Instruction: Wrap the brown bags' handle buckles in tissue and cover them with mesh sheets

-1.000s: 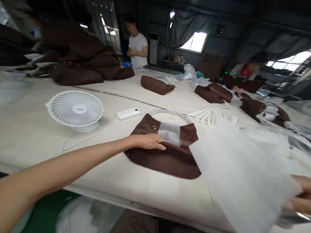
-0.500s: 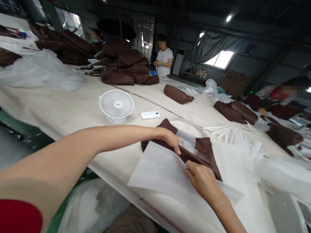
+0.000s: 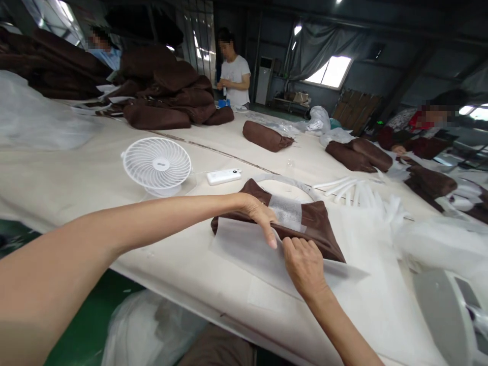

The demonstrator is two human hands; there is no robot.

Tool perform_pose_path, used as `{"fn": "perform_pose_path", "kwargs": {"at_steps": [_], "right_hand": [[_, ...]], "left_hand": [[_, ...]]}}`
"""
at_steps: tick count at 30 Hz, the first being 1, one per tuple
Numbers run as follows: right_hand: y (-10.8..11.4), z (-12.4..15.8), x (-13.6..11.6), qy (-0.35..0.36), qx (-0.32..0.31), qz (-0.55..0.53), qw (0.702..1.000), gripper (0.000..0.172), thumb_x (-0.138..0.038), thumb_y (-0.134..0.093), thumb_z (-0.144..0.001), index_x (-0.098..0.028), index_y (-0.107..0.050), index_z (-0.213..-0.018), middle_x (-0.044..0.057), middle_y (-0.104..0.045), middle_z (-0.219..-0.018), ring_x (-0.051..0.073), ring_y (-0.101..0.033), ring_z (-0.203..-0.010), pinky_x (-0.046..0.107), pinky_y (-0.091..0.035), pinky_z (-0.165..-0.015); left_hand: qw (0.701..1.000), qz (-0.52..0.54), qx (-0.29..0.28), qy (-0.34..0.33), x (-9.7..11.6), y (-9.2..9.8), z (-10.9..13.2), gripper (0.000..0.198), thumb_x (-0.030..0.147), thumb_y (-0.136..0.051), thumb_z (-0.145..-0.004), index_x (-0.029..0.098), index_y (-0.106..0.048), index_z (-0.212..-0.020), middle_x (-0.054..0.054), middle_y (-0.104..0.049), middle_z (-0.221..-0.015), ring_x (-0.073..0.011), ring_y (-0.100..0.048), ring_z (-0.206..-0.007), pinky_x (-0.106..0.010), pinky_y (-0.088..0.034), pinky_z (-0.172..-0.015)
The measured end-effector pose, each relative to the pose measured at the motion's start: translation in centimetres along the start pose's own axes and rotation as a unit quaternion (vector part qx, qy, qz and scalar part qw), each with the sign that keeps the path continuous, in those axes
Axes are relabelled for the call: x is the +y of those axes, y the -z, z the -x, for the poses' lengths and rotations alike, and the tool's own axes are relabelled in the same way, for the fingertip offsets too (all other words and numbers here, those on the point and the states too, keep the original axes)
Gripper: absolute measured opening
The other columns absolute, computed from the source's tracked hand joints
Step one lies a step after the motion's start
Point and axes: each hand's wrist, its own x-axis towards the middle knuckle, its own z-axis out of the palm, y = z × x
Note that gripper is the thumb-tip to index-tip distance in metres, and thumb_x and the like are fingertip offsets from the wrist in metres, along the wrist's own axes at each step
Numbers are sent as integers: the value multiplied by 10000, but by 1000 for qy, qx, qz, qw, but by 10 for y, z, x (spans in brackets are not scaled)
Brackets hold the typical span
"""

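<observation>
A brown leather bag (image 3: 320, 223) lies on the table, with a white wrap (image 3: 285, 212) over its middle and a pale wrapped handle (image 3: 293, 180) arching behind it. My left hand (image 3: 259, 213) grips the bag's near edge, one finger pointing down over a thin white sheet (image 3: 244, 244). Closed in a fist, my right hand (image 3: 305, 262) holds the sheet's upper edge against the bag just right of my left hand. The sheet hangs forward from the bag's near side onto the table. My right fingertips are hidden behind the sheet and bag edge.
A white fan (image 3: 158, 165) and a white handheld device (image 3: 223, 176) stand left of the bag. White strips (image 3: 358, 195) and plastic wrapping (image 3: 438, 244) lie to the right. Brown bags (image 3: 163, 96) are piled behind. Co-workers (image 3: 234, 73) are across the table.
My right hand has moved up and left toward my left hand and curled into a fist. The sheet now sits closer against the bag. The view has shifted slightly.
</observation>
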Motion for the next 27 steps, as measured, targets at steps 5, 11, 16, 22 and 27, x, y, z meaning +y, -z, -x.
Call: {"fn": "perform_pose_path", "kwargs": {"at_steps": [5, 11, 16, 22, 27], "right_hand": [[0, -2, -3, -17, 19, -25, 999, 290, -122, -402, -996, -198, -624, -824, 68, -616, -744, 218, -524, -721, 361, -298, -692], [11, 33, -24, 8, 200, -99, 975, 300, -143, -352, -1005, -157, -609, -1160, 110, -642, -1102, 247, -526, -1035, 429, -354, -944], [-3, 50, -27, 0, 126, -126, 984, 278, -232, -397, -1006, -157, -601, -1179, 109, -638, -1146, 261, -517, -1067, 451, -353, -958], [-22, 38, -10, -24, 58, -141, 988, 360, -313, -538, -987, -202, -532, -1330, 80, -612, -1296, 259, -484, -1138, 424, -347, -920], [-33, 45, -17, 6, 96, -143, 985, 322, -200, -463, -1003, -176, -571, -1306, 104, -628, -1293, 263, -485, -1172, 413, -338, -907]], "left_hand": [[993, -102, -52, 24, 10, -8, -1, 502, 218, -680, -695, 147, -659, -1192, -70, -721, -1109, -237, -647, -957, -267, -496, -852], [989, -149, -6, -6, -4, -16, -3, 386, 143, -463, -799, 167, -659, -1130, -48, -730, -1029, -201, -655, -924, -240, -483, -838], [988, -152, 7, 0, -11, -20, -2, 371, 161, -449, -827, 173, -659, -1132, -42, -730, -1018, -199, -668, -915, -229, -484, -805], [979, -201, 41, -5, -11, -35, 4, 412, 145, -424, -869, 152, -600, -1241, -81, -713, -1081, -221, -669, -980, -246, -485, -844], [989, -149, -13, -12, -3, -26, 4, 409, 70, -472, -813, 151, -639, -1178, -69, -720, -1099, -200, -665, -968, -236, -485, -852]]}}
